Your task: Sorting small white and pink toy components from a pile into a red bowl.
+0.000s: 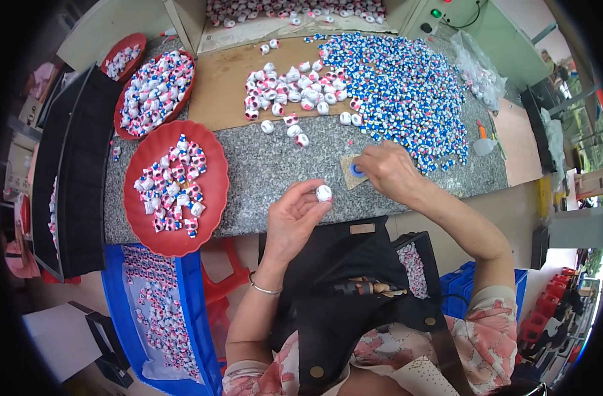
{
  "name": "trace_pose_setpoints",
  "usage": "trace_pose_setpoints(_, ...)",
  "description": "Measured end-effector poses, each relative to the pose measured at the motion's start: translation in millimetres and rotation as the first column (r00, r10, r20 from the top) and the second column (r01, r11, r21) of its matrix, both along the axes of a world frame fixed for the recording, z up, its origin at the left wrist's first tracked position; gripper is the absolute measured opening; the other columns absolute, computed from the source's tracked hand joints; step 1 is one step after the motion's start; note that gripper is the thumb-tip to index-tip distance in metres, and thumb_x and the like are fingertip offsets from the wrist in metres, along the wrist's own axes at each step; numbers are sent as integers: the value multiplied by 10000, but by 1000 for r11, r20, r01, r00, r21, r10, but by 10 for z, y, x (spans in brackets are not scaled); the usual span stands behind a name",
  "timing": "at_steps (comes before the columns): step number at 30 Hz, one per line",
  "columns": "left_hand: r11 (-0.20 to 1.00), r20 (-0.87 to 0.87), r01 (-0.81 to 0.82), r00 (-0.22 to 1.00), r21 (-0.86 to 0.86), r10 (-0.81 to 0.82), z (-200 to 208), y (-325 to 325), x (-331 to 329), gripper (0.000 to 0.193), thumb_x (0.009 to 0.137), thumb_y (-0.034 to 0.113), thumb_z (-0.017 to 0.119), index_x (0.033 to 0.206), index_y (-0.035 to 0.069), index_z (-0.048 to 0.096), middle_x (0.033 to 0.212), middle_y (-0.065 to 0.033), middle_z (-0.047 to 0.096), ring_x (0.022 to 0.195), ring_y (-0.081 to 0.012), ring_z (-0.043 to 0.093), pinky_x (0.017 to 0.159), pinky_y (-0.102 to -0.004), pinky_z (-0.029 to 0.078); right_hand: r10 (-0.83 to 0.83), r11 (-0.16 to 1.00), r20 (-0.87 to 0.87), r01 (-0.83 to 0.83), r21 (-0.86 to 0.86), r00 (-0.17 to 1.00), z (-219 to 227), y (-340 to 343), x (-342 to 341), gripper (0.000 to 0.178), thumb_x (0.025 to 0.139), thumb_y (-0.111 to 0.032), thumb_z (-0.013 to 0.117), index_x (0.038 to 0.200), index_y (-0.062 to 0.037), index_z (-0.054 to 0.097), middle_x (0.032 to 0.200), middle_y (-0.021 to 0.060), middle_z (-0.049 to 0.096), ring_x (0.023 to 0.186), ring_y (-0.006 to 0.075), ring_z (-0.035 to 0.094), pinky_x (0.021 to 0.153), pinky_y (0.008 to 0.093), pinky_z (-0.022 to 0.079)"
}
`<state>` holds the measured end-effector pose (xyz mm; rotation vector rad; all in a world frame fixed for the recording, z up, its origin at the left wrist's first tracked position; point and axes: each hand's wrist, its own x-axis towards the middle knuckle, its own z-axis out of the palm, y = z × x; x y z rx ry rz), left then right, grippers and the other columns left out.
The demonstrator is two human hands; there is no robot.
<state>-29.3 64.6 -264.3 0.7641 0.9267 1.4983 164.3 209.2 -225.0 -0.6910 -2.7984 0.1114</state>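
Note:
My left hand (pixel 297 214), over the table's front edge, pinches a small white toy head (pixel 324 193) between thumb and fingers. To its right, my right hand (pixel 390 170) is closed, fingertips down at a small round blue cap (pixel 357 171) on a tan square pad (pixel 349 179). What those fingertips hold is hidden. Beyond the hands lies a loose group of white and pink toy heads (pixel 291 89). A wide spread of tiny blue and white toy bodies (pixel 407 92) covers the table at the back right.
A red scalloped bowl (pixel 138 221) of joined figurines stands left, with another full red bowl (pixel 119 119) behind it. A blue crate (pixel 188 284) with more pieces sits below the table. An orange-handled scraper (pixel 484 145) and a clear plastic bag (pixel 476 72) lie at right.

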Motion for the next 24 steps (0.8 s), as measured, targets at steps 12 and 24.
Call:
trace_pose_setpoints(12, 993, -270, -112, 958, -35, 99, -127, -93, 100, 326, 851, -104, 636, 1165, -38, 574, 1079, -76, 615, 974, -135, 647, 859, -239, 533, 129, 991, 2, -129, -42, 992, 24, 58, 37, 73, 767, -72, 684, 838, -62, 666, 734, 79, 590, 665, 280, 593, 626, 397, 454)
trace_pose_setpoints(24, 944, -626, -137, 719, 299, 302, -148, 146, 420, 363, 786, -95, 705, 1136, -17, 645, 1114, -139, 618, 926, -166, 663, 771, -259, 584, -601, 165, -168, -85, -983, 781, 67, -317, 181, 157, 896, -80, 665, 1010, 26, 685, 897, 72, 699, 767, 92, 647, 727, 234, 523)
